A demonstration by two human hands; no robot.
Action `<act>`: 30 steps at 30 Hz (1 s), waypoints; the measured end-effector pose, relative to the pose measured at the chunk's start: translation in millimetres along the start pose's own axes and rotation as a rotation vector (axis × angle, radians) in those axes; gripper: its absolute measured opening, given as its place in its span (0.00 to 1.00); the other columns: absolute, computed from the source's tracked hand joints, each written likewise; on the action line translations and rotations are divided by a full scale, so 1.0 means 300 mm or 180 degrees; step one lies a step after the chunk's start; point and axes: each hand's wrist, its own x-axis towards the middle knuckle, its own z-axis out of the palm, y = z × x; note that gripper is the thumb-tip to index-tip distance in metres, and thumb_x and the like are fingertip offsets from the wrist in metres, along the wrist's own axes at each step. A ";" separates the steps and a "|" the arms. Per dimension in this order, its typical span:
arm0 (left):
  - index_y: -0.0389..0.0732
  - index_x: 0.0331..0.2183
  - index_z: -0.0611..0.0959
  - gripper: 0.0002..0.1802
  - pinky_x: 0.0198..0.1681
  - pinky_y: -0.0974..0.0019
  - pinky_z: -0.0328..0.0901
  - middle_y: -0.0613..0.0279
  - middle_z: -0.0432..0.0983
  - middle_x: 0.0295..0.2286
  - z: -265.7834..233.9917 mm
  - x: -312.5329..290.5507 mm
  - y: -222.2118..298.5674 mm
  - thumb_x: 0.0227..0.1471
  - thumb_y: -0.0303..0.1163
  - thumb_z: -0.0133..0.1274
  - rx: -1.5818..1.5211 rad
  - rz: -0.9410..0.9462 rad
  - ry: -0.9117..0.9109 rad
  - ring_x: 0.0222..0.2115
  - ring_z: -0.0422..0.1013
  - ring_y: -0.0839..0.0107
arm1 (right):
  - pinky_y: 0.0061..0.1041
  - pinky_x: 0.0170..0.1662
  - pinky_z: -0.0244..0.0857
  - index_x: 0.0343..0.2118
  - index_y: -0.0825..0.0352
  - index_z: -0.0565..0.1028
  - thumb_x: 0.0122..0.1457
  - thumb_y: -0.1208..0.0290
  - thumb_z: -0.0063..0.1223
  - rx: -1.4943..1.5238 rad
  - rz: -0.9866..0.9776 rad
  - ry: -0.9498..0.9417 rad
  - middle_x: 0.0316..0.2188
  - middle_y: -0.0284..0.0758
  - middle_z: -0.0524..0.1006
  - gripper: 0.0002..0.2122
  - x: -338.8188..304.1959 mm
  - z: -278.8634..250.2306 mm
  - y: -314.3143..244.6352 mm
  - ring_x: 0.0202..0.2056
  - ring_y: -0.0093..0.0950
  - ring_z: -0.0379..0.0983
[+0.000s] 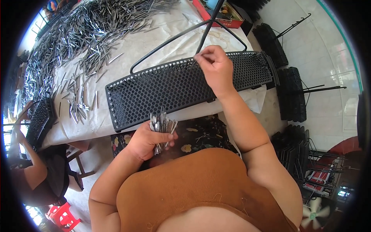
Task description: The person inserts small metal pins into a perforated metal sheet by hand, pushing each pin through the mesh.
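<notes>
Under the right hand (215,67) lies a black honeycomb-perforated panel (174,91) on an off-white table cover (154,42), the left hand (147,141) grips silvery grey metal pins (162,123), and below it shows black cloth with yellow flowers (201,135).

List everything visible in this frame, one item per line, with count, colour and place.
perforated panel: one, black, on the table before the person
metal pins: many, silver, loose on the table, upper left
table cover: one, off-white
stacked panels: several, black, floor at right
red tray: one, table's far end
co-worker: one, seated at left
left hand: clutching a pin bundle
right hand: pinching at the panel's far edge
</notes>
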 end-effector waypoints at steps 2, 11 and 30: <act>0.35 0.36 0.80 0.12 0.27 0.66 0.70 0.56 0.80 0.29 -0.002 0.002 -0.002 0.46 0.17 0.61 0.0015 -0.0009 -0.0015 0.26 0.76 0.67 | 0.17 0.33 0.70 0.35 0.69 0.74 0.56 0.80 0.61 -0.0165 -0.0387 0.0112 0.29 0.35 0.82 0.07 0.014 -0.002 0.057 0.29 0.20 0.78; 0.35 0.37 0.80 0.12 0.27 0.66 0.70 0.56 0.80 0.30 -0.004 -0.001 -0.002 0.46 0.17 0.61 0.0076 -0.0042 -0.0008 0.26 0.76 0.67 | 0.22 0.34 0.69 0.32 0.66 0.79 0.53 0.76 0.63 -0.1260 -0.1368 -0.0076 0.28 0.36 0.81 0.05 0.027 0.007 0.074 0.31 0.27 0.78; 0.34 0.38 0.80 0.16 0.32 0.66 0.72 0.56 0.80 0.30 -0.008 -0.004 -0.008 0.44 0.15 0.61 0.0173 0.0080 -0.0044 0.27 0.76 0.68 | 0.16 0.30 0.66 0.32 0.69 0.78 0.55 0.78 0.59 0.1627 0.2111 -0.2483 0.31 0.37 0.82 0.03 -0.112 0.020 -0.146 0.29 0.16 0.74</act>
